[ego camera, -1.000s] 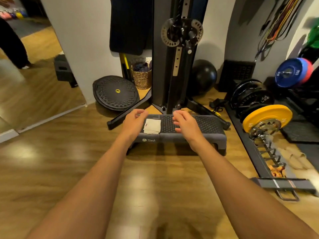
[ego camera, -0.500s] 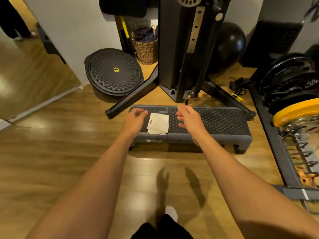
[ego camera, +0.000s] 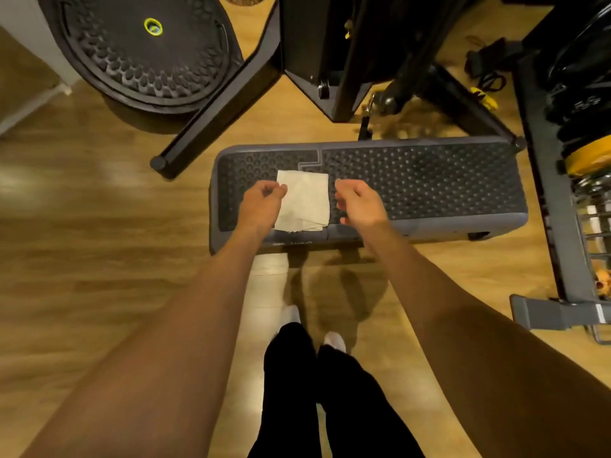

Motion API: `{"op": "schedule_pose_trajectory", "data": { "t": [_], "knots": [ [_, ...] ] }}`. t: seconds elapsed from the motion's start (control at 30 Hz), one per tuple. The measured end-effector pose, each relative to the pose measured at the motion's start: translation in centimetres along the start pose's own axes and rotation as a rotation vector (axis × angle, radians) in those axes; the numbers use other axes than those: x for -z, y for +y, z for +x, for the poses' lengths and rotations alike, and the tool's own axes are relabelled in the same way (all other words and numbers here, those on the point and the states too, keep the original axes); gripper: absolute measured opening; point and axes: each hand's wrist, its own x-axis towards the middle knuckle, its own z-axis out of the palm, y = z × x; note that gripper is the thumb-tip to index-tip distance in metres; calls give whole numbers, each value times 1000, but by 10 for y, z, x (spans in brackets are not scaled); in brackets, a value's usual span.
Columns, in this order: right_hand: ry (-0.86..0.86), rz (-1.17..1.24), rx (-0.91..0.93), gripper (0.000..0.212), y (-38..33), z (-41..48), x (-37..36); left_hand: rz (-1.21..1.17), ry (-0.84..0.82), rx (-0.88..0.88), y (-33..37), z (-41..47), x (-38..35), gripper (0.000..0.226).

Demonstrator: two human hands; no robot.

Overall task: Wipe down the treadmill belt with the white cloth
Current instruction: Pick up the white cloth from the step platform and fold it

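Both bare forearms stretch straight ahead and downward from the near edge, wrists level, running side by side toward a low grey step platform (ego camera: 429,228) lying across the wooden floor (ego camera: 82,259). The platform is a long rounded-corner block with a smooth grey rim and a black rubbery top covered in small raised studs.

On its left part lies the white cloth (ego camera: 304,201), folded into a rough square, soft and slightly creased, its near edge reaching the platform's near rim.

The left hand (ego camera: 263,201) is palm down with fingers loosely curled, its fingertips (ego camera: 281,189) at the cloth's left edge; whether they pinch the fabric cannot be told. The right hand (ego camera: 358,201) hangs just right of the cloth, fingers loosely curled and thumb tucked below, grasping nothing.

Far left sits a round black balance dome (ego camera: 145,51) with a honeycomb texture and a yellow ring. A black metal machine leg (ego camera: 218,107) slants between them. Black trouser legs (ego camera: 297,391) and white socks (ego camera: 334,340) stand near.
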Motion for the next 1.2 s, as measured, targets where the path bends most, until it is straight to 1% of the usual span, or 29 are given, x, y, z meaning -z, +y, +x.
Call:
{"op": "schedule_pose_trajectory", "data": {
  "t": [0.17,0.27,0.33,0.4,0.47,0.53,0.6,0.67,0.73,0.8,0.83,0.87,0.93,1.0,1.07,1.17,1.2],
  "knots": [
    [88,-12,3,32,40,79,-30,7,-22,70,-46,80,-34,28],
    [82,-31,-6,34,71,126,-47,6,4,124,-77,127,-52,31],
    [53,-138,8,36,93,153,-59,40,-15,157,-95,154,-65,41],
    [22,-301,11,42,111,173,-71,122,-41,158,-108,174,-76,58],
    [12,-397,-17,49,125,185,-83,205,-16,137,-114,188,-86,67],
    [66,-432,-22,49,132,192,-93,247,-10,133,-115,197,-94,62],
    [116,-380,-29,48,132,197,-97,221,-20,162,-110,204,-99,55],
    [118,-267,-90,50,124,200,-97,184,-23,222,-104,209,-99,52],
    [80,-116,-213,50,114,201,-95,139,-46,265,-96,210,-92,42],
    [-5,-29,-300,35,100,197,-90,60,-65,266,-83,199,-79,25],
    [-45,-21,-300,26,90,192,-86,14,-53,264,-76,191,-71,20],
    [-72,-15,-283,18,79,184,-84,-30,-31,264,-67,182,-62,19],
    [-89,34,-238,6,50,166,-80,-119,17,259,-46,161,-42,27],
    [-110,118,-212,10,16,144,-79,-173,66,223,-17,136,-18,33],
    [-164,232,-214,9,-28,117,-75,-242,105,176,20,106,10,34],
    [-301,421,-163,44,-94,72,-67,-319,152,103,78,55,61,25],
    [-349,455,-119,49,-116,57,-66,-348,181,70,96,38,78,23]
  ]
}}
